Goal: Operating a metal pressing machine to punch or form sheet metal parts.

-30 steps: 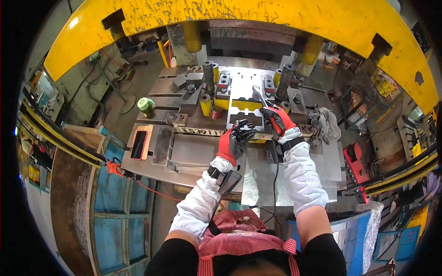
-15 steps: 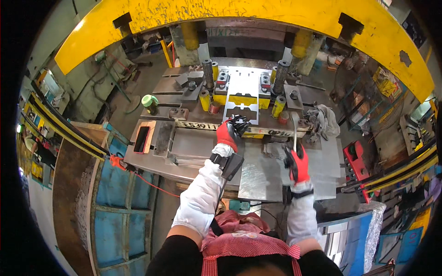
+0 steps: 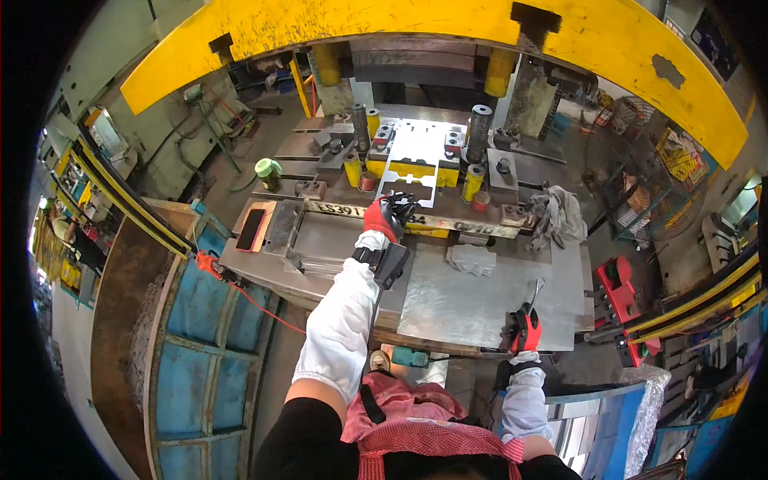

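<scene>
My left hand [image 3: 390, 216], in a red and black glove, is at the near end of a bright metal sheet [image 3: 412, 148] with cut-outs. Its fingers are closed at the sheet's edge; the exact grip is partly hidden. The sheet lies on the press die [image 3: 448, 173], between dark guide posts. My right hand [image 3: 524, 330], gloved alike, is low over the near right of a flat metal plate [image 3: 448, 308]. Its fingers wrap a slim metal tool with a widened head [image 3: 539, 283], pointing away from me; I cannot make out its exact kind.
A pale bar [image 3: 472, 226] crosses the die's front. Small metal pieces [image 3: 472, 259] lie on the plate, and a grey rag [image 3: 558, 218] at the right. A phone [image 3: 251, 229] and green-capped bottle [image 3: 269, 174] are at left. The yellow press beam [image 3: 400, 20] spans overhead.
My right hand has moved back toward me with the tool, away from the bar, uncovering the small metal pieces. My left hand stays at the sheet's near end. The view has turned slightly.
</scene>
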Demonstrator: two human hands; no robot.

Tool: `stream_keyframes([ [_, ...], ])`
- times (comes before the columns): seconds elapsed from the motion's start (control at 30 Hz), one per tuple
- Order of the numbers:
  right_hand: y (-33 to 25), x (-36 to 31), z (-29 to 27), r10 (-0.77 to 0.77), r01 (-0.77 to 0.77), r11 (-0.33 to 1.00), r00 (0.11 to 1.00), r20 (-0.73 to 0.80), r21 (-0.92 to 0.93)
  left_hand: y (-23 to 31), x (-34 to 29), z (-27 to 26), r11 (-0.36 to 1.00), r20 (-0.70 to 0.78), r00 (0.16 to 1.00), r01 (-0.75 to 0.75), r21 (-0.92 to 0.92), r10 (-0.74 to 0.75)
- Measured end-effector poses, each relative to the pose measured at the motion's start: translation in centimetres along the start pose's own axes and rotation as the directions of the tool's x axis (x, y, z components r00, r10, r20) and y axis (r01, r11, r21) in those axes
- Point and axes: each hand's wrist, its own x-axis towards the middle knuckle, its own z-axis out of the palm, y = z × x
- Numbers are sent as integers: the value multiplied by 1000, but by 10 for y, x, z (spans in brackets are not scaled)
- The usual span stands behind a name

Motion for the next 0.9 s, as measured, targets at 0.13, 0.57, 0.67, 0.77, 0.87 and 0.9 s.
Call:
stream_keyframes([
  [0.13, -2, -1, -4, 2, -2, 1000, 1000, -2, 19, -1, 5, -2, 996, 31, 996, 81, 34, -82],
  [0.57, 6, 7, -11, 13, -14, 999, 1000, 22, 44, -3, 5, -11, 867, 232, 966, -212, 451, 115],
  [0.67, 8, 12, -25, -17, 17, 1000, 1000, -18, 12, -10, -20, 24, 970, 83, 993, -99, 220, 83],
  [0.77, 11, 12, -17, -10, 8, 998, 999, 39, 60, 3, -7, 7, 991, 73, 997, -27, 128, 18],
  [0.87, 11, 11, -15, -23, 23, 1000, 999, 22, 13, -1, -4, -2, 961, 169, 984, -97, 259, 54],
  [0.9, 10, 11, -16, -32, 32, 999, 999, 12, 1, -3, -3, -2, 930, 237, 968, -159, 331, 81],
])
